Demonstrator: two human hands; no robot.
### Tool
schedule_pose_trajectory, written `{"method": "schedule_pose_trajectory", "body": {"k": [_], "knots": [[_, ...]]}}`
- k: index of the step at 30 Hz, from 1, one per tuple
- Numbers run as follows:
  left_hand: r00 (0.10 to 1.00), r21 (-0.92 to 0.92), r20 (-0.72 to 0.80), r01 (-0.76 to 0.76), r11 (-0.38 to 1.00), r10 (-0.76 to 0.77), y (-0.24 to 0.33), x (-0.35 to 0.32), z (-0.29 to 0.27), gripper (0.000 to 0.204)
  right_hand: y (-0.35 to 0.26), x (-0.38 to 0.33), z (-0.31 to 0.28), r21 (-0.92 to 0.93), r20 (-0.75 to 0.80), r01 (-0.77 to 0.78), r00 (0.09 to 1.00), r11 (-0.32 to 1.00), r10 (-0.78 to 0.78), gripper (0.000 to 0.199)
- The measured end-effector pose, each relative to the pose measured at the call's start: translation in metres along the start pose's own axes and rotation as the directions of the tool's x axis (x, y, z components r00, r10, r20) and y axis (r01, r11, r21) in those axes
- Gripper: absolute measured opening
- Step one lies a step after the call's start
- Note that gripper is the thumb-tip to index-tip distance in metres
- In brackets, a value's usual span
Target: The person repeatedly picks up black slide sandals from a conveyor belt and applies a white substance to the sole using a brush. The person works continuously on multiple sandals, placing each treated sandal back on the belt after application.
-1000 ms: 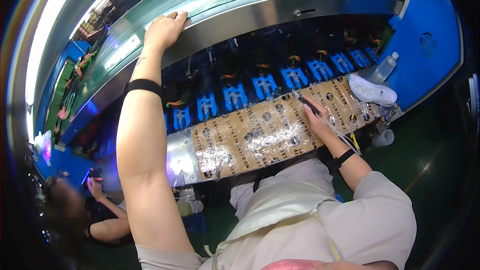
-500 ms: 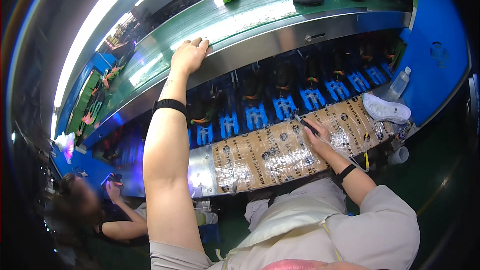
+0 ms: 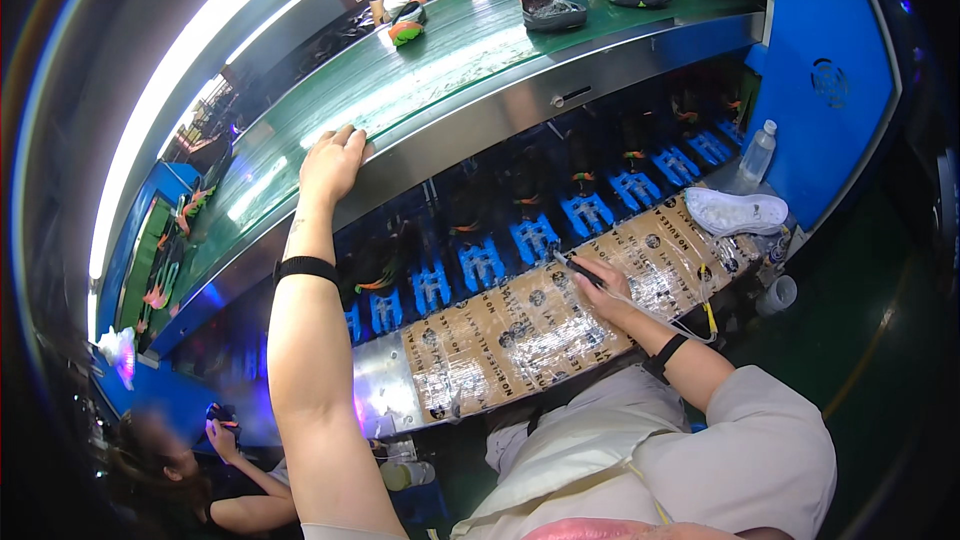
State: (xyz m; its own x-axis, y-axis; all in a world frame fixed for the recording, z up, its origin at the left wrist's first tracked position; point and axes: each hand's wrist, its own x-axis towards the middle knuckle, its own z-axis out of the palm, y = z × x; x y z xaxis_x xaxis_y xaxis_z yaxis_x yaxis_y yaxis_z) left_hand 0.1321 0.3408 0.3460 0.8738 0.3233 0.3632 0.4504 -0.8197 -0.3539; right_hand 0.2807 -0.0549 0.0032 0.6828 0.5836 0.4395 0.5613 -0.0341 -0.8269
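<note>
Green conveyor belt [image 3: 420, 80] under left hand [image 3: 330, 162], cardboard-covered bench [image 3: 520, 330] below.

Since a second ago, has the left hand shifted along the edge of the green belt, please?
No. The left hand still rests on the metal edge of the green belt; only the camera view shifted.
</note>
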Motion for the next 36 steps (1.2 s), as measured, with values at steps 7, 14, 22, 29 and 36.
{"method": "schedule_pose_trajectory", "body": {"k": [7,14,22,29,36], "knots": [[1.0,0.033,0.001,-0.007,0.999,0.007,-0.001,0.0,0.001,0.036,0.003,-0.001,0.001,0.015,0.0,-0.007,1.0,1.0,0.007,0.036],[1.0,0.028,0.001,-0.03,0.999,0.03,0.002,0.0,-0.003,0.034,0.009,-0.001,0.002,0.025,0.004,-0.003,1.0,1.0,0.003,0.036],[1.0,0.025,-0.016,-0.021,0.999,0.022,0.002,-0.002,-0.002,0.033,0.007,-0.001,0.001,0.03,-0.007,-0.006,1.0,1.0,0.006,0.036],[1.0,0.037,-0.016,-0.022,0.999,0.022,0.0,0.001,0.002,0.033,0.001,0.001,-0.001,0.012,-0.007,-0.005,1.0,1.0,0.005,0.034],[1.0,0.013,-0.01,-0.021,1.0,0.021,-0.015,-0.006,0.008,0.04,0.004,0.0,0.008,0.05,0.025,-0.023,0.999,0.998,0.021,0.035]]}}
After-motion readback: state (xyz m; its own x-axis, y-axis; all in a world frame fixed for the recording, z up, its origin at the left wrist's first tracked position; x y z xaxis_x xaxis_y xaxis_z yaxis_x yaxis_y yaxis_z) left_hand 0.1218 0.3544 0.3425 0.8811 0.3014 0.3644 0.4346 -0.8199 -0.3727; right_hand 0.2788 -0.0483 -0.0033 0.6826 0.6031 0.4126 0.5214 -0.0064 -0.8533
